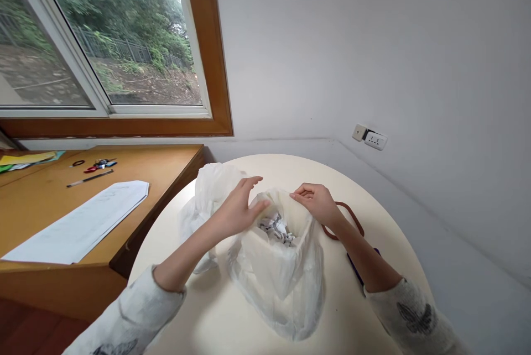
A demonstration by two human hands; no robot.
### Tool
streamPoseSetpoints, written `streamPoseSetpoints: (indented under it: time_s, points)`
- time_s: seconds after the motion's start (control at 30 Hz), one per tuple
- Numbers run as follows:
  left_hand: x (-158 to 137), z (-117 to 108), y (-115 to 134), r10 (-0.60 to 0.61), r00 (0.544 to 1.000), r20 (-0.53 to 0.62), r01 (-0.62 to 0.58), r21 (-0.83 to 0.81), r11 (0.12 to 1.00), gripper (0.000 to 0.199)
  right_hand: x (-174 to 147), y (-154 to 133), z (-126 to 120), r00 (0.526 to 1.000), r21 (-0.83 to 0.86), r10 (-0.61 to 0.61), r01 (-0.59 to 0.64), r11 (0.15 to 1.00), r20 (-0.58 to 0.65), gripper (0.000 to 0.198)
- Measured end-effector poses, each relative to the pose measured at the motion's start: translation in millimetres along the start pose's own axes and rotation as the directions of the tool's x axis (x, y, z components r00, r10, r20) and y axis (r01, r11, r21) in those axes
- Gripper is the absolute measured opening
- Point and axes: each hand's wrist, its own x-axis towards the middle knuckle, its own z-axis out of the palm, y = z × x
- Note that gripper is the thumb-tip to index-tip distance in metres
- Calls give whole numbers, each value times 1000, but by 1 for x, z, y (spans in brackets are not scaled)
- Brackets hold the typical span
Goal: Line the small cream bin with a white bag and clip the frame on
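Note:
A white translucent plastic bag (286, 283) stands on the round table in front of me, its mouth spread wide. Inside lie crumpled paper scraps (279, 229) with grey print. My left hand (240, 208) is at the left of the bag's mouth, thumb and fingers apart, with the thumb at the rim. On the far right side of the opening, my right hand (317, 201) pinches the bag's edge between thumb and fingers. A second white plastic bag (213, 186), rumpled, sits behind my left hand and forearm.
The round cream table (352, 322) stands against the wall. A brown strap loop (352, 214) and a dark blue flat object (354, 271) are partly hidden by my right arm. At left, a wooden desk (174, 164) holds papers (78, 228), a pen (89, 178) and keys (102, 164).

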Motion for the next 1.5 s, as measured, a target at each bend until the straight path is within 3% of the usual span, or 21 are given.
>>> streamPoseSetpoints:
  time_s: [0.13,0.3,0.53,0.7,0.9,1.03,1.3,1.4,1.5]
  points:
    - [-23,5,6,-24,984,177,56,-180,982,77,0,3,2,999,12,-5,6,1000,-41,23]
    - [-35,15,-2,-77,990,117,111,-323,940,85,-1,5,5,991,55,30,-23,998,-134,28]
    - [-42,29,-15,-59,996,63,85,-569,818,108,-1,7,10,976,255,100,-48,966,-193,32]
    - [-49,35,-20,-108,993,37,110,-572,813,113,-16,11,14,951,466,130,16,885,-279,40]
    - [-51,53,-29,-78,997,9,69,-588,806,113,-45,17,32,956,443,136,-7,897,-261,51]
    - [-48,70,-31,-19,999,-45,-15,-657,754,112,-45,20,46,943,622,244,-53,782,-227,56]
    - [-46,74,-23,-120,992,-40,67,-636,769,102,-36,19,59,918,738,316,-38,673,-241,56]
    - [-48,76,-24,-110,992,-57,49,-632,773,101,-36,19,61,923,738,294,-17,674,-247,59]
    - [-50,79,-27,-107,992,-71,43,-597,801,98,-38,20,63,925,680,274,-23,733,-264,64]
